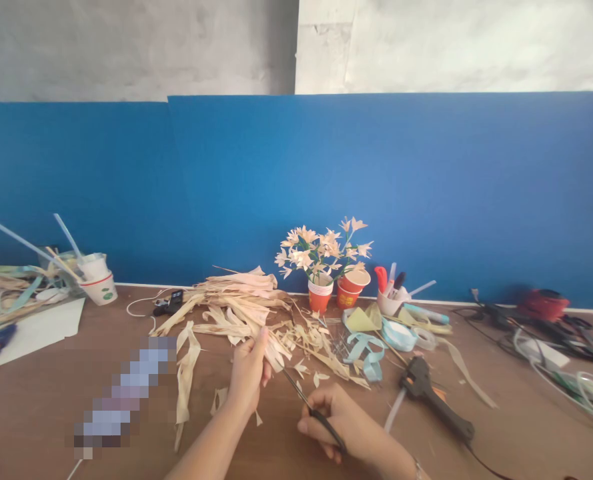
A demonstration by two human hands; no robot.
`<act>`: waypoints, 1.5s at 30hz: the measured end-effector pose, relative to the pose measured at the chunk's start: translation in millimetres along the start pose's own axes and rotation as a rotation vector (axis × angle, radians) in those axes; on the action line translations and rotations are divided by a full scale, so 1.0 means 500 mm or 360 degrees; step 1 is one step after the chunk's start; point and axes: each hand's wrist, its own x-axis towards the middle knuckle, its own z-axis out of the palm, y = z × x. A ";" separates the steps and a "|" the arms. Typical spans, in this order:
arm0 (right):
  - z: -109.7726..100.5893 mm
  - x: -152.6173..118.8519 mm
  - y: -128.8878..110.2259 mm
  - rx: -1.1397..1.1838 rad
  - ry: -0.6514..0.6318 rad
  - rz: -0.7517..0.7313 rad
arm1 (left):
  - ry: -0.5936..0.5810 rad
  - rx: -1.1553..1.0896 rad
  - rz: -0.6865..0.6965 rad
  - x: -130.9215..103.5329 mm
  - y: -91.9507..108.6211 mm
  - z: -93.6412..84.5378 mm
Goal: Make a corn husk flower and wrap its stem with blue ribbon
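My left hand [249, 373] is closed on a pale strip of dried corn husk [276, 353], thumb on top. My right hand [349, 420] grips a pair of scissors [296, 387] by the dark handles, and their blades point up and left to the lower end of the husk. Whether the blades touch it I cannot tell. Behind my left hand lies a heap of dried husks [241, 283]. Small husk scraps [311, 333] are scattered just beyond the scissors.
Husk flowers [303, 247] stand in stacked paper cups [320, 297] at the back. On the right are a glue gun [439, 400], light blue ribbon [371, 353] and tangled cables [506, 330]. A blurred-out object [126, 390] lies left. A blue partition [226, 180] closes off the back.
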 end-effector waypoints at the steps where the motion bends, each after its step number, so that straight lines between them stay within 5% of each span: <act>1: 0.000 0.001 0.001 0.0009 -0.0007 -0.0008 | 0.0016 -0.0024 -0.0005 -0.002 0.000 0.002; 45: 0.010 0.011 0.001 0.0088 0.0166 -0.0091 | 0.0092 -0.0737 -0.0247 -0.036 -0.011 0.031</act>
